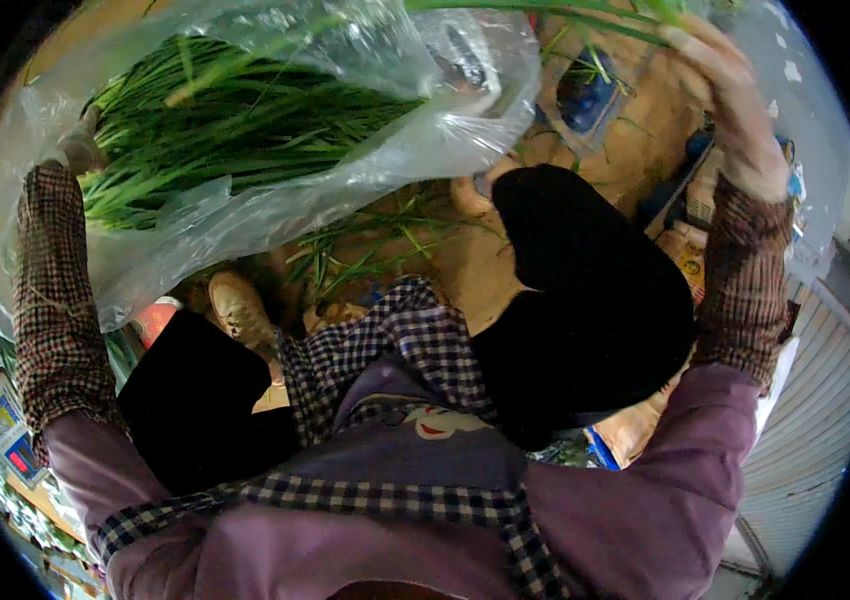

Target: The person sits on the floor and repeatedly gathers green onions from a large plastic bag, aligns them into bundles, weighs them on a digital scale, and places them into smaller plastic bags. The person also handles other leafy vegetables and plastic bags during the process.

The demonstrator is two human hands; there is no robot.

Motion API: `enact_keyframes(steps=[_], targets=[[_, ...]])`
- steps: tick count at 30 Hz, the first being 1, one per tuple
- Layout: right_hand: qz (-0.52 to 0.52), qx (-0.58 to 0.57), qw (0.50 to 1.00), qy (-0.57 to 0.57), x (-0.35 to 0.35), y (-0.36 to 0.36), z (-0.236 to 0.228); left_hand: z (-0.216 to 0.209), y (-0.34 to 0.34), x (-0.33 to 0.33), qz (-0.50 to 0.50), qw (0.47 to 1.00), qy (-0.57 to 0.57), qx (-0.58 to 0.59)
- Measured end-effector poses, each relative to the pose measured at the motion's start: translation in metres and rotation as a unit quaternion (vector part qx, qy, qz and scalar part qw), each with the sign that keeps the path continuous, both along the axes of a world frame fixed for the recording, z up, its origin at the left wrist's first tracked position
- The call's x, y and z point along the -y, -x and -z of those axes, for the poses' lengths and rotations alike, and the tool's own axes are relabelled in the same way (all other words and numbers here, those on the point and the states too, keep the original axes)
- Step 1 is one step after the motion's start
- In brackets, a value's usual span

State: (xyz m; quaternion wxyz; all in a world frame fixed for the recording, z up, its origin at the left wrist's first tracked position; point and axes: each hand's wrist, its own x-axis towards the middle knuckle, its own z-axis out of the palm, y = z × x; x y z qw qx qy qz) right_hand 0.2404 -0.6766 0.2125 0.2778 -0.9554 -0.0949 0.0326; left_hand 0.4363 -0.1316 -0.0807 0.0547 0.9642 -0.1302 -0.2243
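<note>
A large clear plastic bag (245, 150) is filling the upper left of the view, thin, crinkled and glossy, its film bunching into soft folds and catching the light. Inside the bag a thick bundle of long green stalks (215, 125) is lying roughly level, the blades narrow, flat and smooth, packed side by side with their tips pointing toward the bag's open right end. At the bag's left edge the left hand (80, 150) is pressing into the film beside the bundle's base, mostly covered by plastic, so it cannot be told whether the fingers are clenching or lying loose. Its checked woven cuff is running straight down from the bag. Up and to the right of the bag, well apart from it, the right hand (730, 95) is lifting a few separate long green blades (545, 12) that are stretching back over the bag's top edge; the fingers are curling around them in a light grasp. Below the bag, loose green scraps (365, 250) are lying scattered on the brown floor (465, 260), near a pale worn shoe (240, 310).
</note>
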Motion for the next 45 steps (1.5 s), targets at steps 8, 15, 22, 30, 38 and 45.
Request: enact_keyframes(steps=[8, 15, 22, 30, 38, 45], targets=[[0.436, 0.342, 0.749, -0.364, -0.022, 0.156, -0.036, 0.04, -0.011, -0.083, -0.007, 0.998, -0.044, -0.054], [0.251, -0.195, 0.938, 0.136, -0.124, 0.298, 0.246, -0.016, 0.02, -0.053, -0.067, 0.989, -0.045, -0.126], [0.323, -0.496, 0.739, -0.321, -0.099, 0.286, 0.208, -0.085, 0.063, 0.0, -0.245, 0.953, 0.078, -0.163], [0.331, 0.012, 0.316, -0.889, -0.038, 0.252, 0.109, -0.081, 0.043, -0.041, -0.106, 0.925, 0.271, -0.244], [0.208, -0.176, 0.457, -0.847, -0.17, 0.111, -0.012, -0.205, 0.077, 0.061, -0.041, 0.996, 0.012, -0.083], [0.13, -0.459, 0.105, -0.873, -0.334, 0.085, 0.116, -0.211, 0.255, 0.136, 0.024, 0.957, -0.192, 0.214]])
